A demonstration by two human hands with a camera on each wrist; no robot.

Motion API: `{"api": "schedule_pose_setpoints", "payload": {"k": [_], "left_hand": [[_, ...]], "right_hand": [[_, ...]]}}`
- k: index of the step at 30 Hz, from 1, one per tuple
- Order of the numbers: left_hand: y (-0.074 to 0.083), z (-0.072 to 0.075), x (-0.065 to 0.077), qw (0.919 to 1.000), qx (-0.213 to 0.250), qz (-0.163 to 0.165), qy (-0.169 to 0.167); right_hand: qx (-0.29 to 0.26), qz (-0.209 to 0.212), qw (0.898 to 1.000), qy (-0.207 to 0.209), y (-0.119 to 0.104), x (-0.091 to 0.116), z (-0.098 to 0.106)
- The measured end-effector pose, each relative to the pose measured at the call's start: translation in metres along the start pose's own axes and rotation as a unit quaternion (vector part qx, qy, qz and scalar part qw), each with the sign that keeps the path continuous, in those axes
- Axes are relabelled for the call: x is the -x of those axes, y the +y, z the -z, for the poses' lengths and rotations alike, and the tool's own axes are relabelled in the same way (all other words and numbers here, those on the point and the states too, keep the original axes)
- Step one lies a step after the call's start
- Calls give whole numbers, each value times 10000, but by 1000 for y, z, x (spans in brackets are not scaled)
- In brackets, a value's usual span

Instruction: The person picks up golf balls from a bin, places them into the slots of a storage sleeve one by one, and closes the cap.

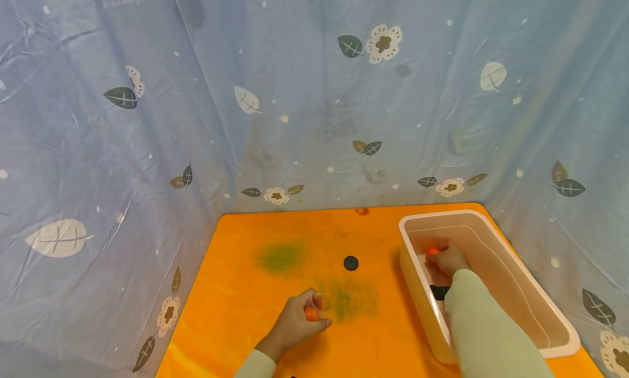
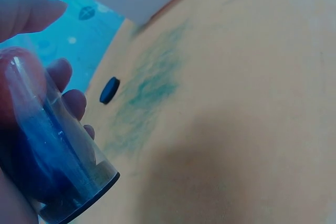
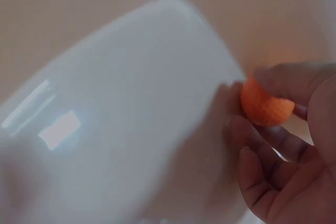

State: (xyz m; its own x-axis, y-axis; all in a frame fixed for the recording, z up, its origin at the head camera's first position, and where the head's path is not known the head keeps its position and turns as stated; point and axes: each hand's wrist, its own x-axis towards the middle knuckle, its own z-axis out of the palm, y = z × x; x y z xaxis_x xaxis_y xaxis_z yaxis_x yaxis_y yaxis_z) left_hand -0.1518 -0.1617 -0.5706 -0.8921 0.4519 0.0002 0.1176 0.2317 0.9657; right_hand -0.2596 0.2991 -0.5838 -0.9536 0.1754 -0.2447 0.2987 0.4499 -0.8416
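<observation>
Left grip (image 1: 295,319): wrapped round a clear, rigid-looking cylindrical container (image 2: 73,166). My fingertips show past its far side in the left-wrist view, and the container leans, dark-edged end away from my palm. An orange ball (image 1: 311,313) is inside; contents beyond it look dark blue, too unclear to identify. I hold all this just over the orange tabletop (image 1: 231,290), forearm angled in from the near edge.

Right grip (image 1: 451,260): inside the pale, rectangular plastic tub (image 1: 452,228), at its far left part. My arm reaches forward over the near rim, hand bent leftward. Thumb and fingers pinch a second orange ball (image 3: 265,106); my other fingers curl loosely below.

A black disc (image 1: 351,263) lies on the tabletop between container and tub, touching neither.
</observation>
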Motion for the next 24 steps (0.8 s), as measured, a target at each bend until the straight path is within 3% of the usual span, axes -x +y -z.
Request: {"api": "schedule_pose_setpoints", "payload": {"k": [6,12,19,24], "left_hand": [[-2,2,2,10000,-74,-5,24],[-2,3,4,10000,-59,28,42],[-2,3,5,10000,-27,41,25],[-4,2,3,9999,73,78,52]], "right_hand": [[217,-18,9997,89,-2,0,-1],[27,-199,9996,-192,-5,2,-3],[-682,-363,9957,-518,-4,3,-2],[-514,-238,9969,-543,-10,6,8]]}}
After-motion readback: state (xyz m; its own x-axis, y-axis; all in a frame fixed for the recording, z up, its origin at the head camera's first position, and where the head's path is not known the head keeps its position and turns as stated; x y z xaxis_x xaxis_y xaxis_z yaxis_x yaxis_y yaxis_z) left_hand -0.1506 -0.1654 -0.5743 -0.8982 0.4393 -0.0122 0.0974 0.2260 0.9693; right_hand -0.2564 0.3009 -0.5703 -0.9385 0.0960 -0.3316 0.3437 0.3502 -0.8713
